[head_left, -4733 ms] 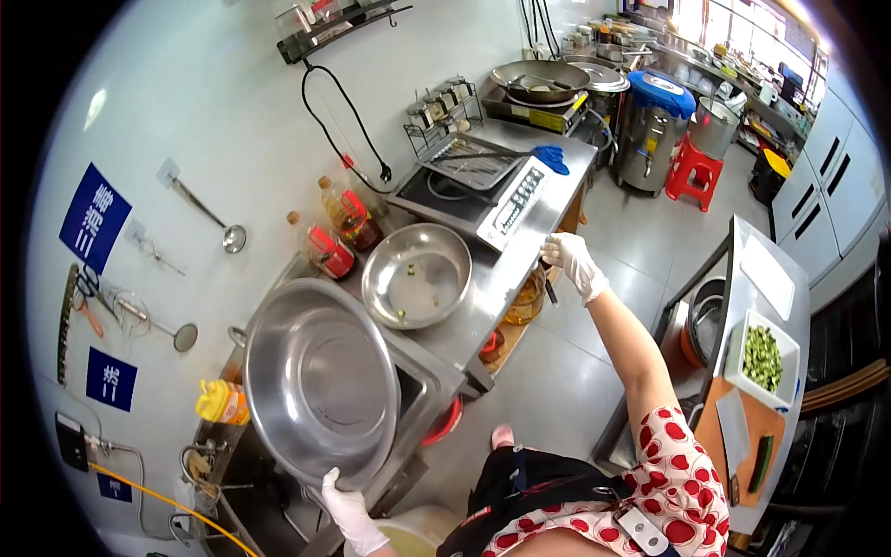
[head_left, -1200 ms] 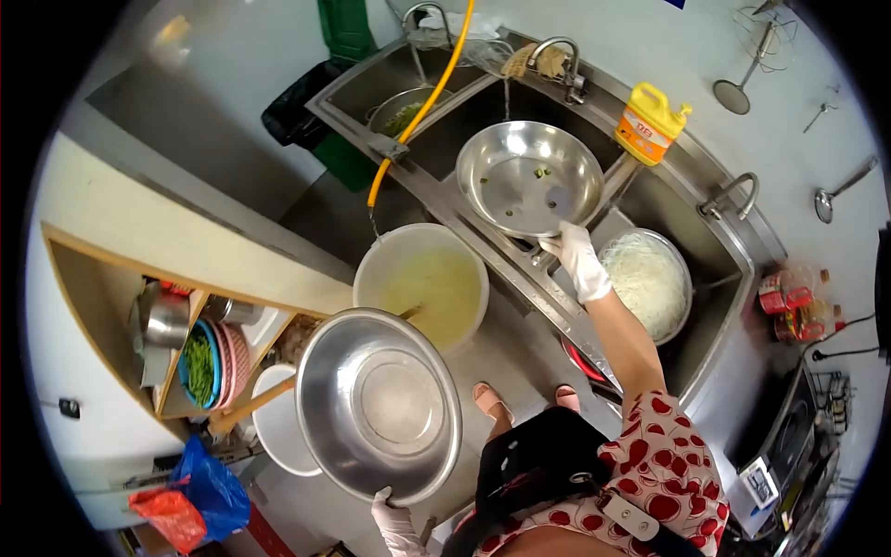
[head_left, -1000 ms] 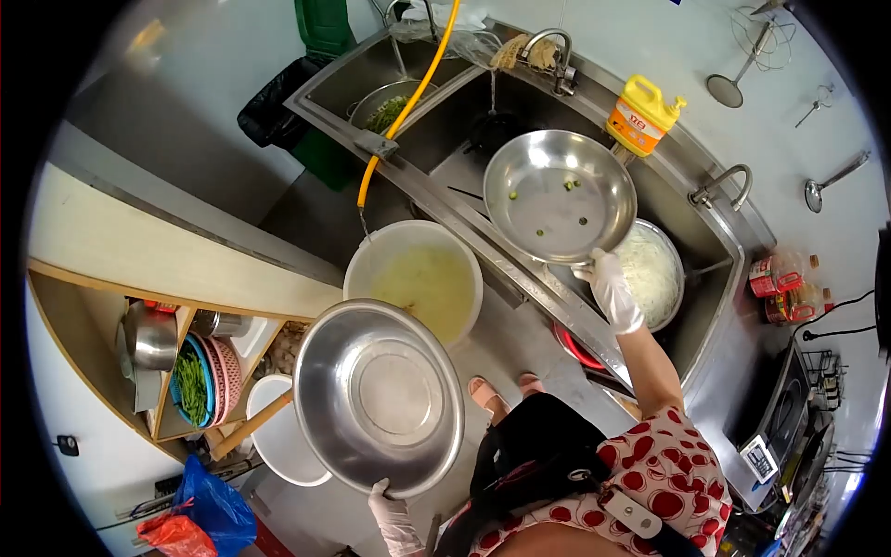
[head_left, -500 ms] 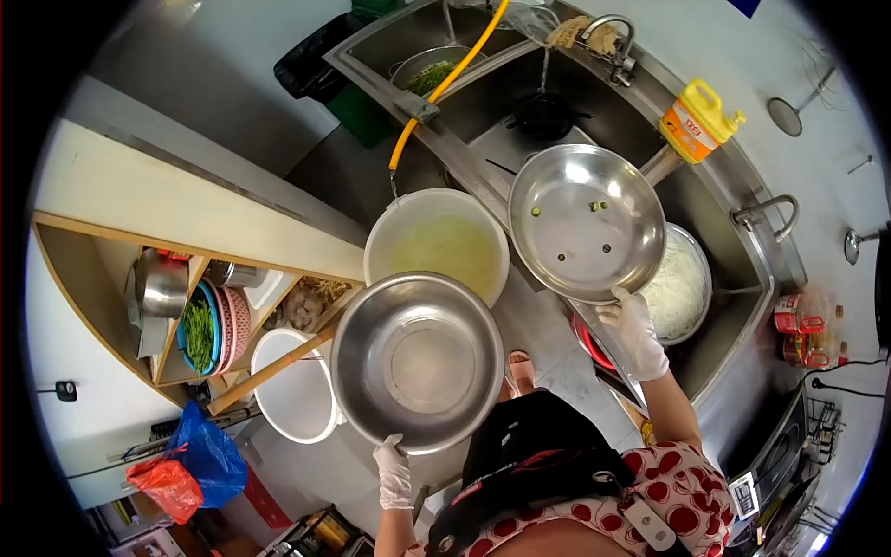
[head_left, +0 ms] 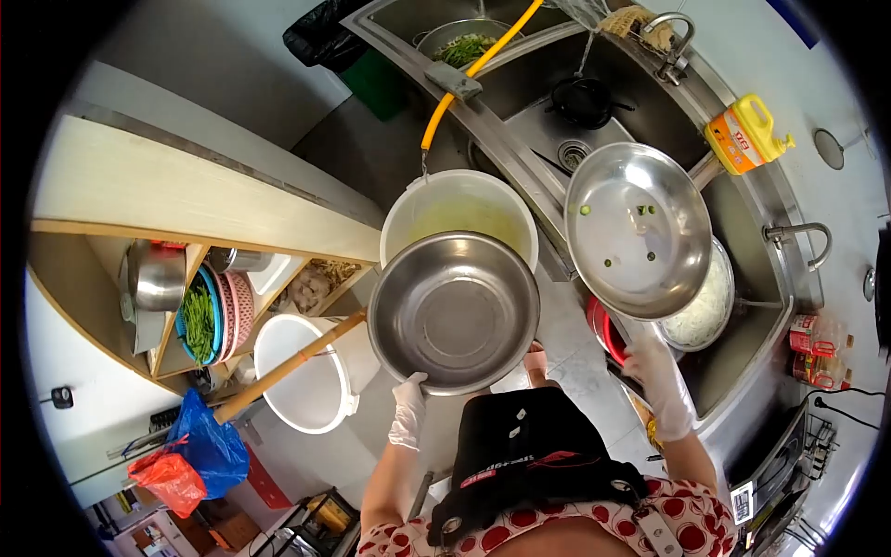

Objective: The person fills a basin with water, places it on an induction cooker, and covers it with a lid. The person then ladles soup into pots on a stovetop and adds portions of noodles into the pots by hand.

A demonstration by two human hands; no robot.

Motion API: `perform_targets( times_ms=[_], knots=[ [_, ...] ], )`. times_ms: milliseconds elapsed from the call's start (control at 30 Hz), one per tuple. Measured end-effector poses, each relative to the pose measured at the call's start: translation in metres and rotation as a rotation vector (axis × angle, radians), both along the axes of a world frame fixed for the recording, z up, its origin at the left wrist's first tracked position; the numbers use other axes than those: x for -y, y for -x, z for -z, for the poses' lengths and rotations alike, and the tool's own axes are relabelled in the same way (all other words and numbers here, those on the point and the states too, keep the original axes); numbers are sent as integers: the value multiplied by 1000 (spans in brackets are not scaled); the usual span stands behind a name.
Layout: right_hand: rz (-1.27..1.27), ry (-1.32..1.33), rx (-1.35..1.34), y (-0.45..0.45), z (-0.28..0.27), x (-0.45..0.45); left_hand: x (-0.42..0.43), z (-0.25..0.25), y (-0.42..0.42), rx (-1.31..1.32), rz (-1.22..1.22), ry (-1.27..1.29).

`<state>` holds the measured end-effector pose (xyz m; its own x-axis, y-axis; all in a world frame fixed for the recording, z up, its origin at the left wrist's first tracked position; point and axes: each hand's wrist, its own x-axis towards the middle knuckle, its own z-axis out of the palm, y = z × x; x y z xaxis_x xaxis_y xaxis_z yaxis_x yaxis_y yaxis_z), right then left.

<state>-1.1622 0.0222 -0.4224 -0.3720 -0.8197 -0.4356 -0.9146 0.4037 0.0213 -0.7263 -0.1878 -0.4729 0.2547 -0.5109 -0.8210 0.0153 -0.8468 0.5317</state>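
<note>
My left hand, in a white glove, is closed on the near rim of a large, empty-looking steel basin. The basin overlaps the near side of a white bucket of yellowish-green liquid. A second steel basin with several small green pieces sits at the sink edge, partly over a metal bowl of white shreds. Just below its near rim is my gloved right hand, apparently apart from it; motion smears the fingers.
A yellow hose hangs over the bucket. Behind stand the steel sinks with a black pot under running water and a yellow detergent jug. On my left are a white bin, a wooden pole and shelves with baskets.
My right hand has come away from the rim of the basin with green pieces and moved down. My left hand still holds its basin. The whole view has shifted slightly.
</note>
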Motion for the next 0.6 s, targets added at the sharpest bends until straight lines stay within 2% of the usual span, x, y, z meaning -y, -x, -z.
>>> perform_targets(
  times_ms=[100, 133, 200, 233, 300, 333, 433, 467, 500, 533, 567, 600],
  knots=[
    [911, 141, 1208, -74, -35, 58, 46, -1, 20, 3, 106, 4],
    [544, 378, 807, -83, -7, 85, 62, 9, 21, -19, 141, -4],
    [272, 460, 342, -91, 48, 164, 96, 29, 23, -31, 230, -20],
    [373, 347, 293, -90, 66, 205, 115, 32, 27, -31, 289, -54],
    [404, 231, 320, -82, 137, 262, 150, 32, 32, -19, 413, -122],
    [464, 184, 315, -79, 160, 282, 165, 59, 24, -13, 535, -143],
    [592, 74, 267, -73, 209, 309, 207, 64, 38, 82, 623, -166],
    [595, 66, 234, -76, 220, 310, 210, 96, 30, 115, 759, 51],
    [595, 58, 201, -78, 231, 312, 214, 129, 22, 174, 880, 275],
    [608, 25, 211, -76, 250, 313, 230, 159, 31, 327, 867, 189],
    [608, 55, 233, -75, 261, 309, 244, 153, 48, 479, 849, 102],
    [607, 90, 254, -75, 271, 305, 245, 146, 62, 581, 866, 166]
  ],
)
